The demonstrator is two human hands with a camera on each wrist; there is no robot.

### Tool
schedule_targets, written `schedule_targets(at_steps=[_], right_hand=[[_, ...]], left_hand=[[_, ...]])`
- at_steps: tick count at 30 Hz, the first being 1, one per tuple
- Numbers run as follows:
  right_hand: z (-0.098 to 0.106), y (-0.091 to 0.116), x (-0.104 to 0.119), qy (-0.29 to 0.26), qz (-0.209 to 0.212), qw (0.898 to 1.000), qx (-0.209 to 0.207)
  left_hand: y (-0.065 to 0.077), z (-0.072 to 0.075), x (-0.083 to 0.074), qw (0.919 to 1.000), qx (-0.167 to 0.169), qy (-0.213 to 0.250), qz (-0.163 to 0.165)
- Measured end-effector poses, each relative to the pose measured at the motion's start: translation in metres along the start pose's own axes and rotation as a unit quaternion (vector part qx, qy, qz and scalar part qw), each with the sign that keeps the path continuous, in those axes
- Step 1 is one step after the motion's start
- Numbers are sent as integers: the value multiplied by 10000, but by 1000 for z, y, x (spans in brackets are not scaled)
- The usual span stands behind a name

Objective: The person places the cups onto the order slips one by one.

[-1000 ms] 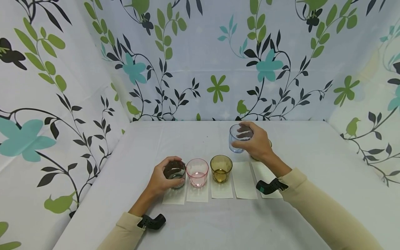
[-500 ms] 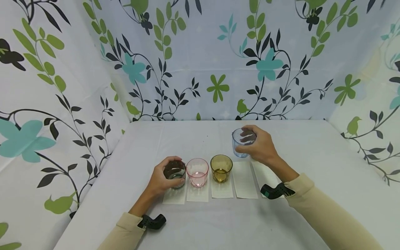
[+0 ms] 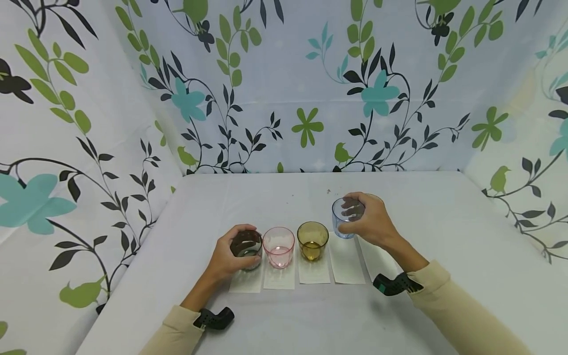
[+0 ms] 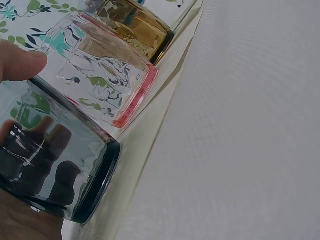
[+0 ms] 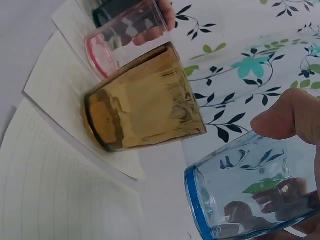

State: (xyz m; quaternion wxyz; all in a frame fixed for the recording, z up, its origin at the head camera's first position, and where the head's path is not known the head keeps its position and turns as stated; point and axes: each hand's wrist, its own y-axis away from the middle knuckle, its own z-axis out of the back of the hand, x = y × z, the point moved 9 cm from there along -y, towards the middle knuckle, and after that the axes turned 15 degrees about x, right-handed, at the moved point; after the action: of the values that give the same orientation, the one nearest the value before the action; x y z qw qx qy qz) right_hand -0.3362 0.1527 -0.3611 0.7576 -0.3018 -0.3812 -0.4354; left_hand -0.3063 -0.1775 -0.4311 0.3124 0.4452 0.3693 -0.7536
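Observation:
My left hand (image 3: 225, 257) grips a dark grey glass (image 4: 92, 155), thumb on the near side and fingers wrapped behind. It stands on the leftmost paper strip. Beside it are a pink glass (image 3: 278, 246) and an amber glass (image 3: 312, 240), each on its own strip. My right hand (image 3: 376, 223) holds a blue glass (image 5: 237, 182) between thumb and fingers, near the far end of the fourth strip (image 3: 348, 266). In the right wrist view the blue glass's base is close by the amber glass, with a gap between them.
A fifth paper strip (image 3: 377, 259) lies at the right end of the row, partly under my right forearm in the head view. A white cloth covers the table (image 3: 284, 320). Patterned curtains (image 3: 266, 84) hang behind and at both sides.
My right hand has brought the blue glass closer to me and slightly to the right, up to the far end of the fourth strip. The left hand stays on the grey glass.

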Motion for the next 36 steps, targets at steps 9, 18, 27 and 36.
schedule_targets(at_steps=[9,18,27,36], right_hand=[[-16,8,-19,103,-223,9994,248],[-26,11,-28,-47,-161,9986,511],[-33,14,-36,-184,-244,9975,635],[-37,17,-42,66,-352,9976,585]], left_hand=[[-1,-1,1,9999,-28,97,31],[-4,0,0,10000,-4,87,-23],[-4,2,0,10000,-12,35,4],[-2,1,0,10000,8,89,-3]])
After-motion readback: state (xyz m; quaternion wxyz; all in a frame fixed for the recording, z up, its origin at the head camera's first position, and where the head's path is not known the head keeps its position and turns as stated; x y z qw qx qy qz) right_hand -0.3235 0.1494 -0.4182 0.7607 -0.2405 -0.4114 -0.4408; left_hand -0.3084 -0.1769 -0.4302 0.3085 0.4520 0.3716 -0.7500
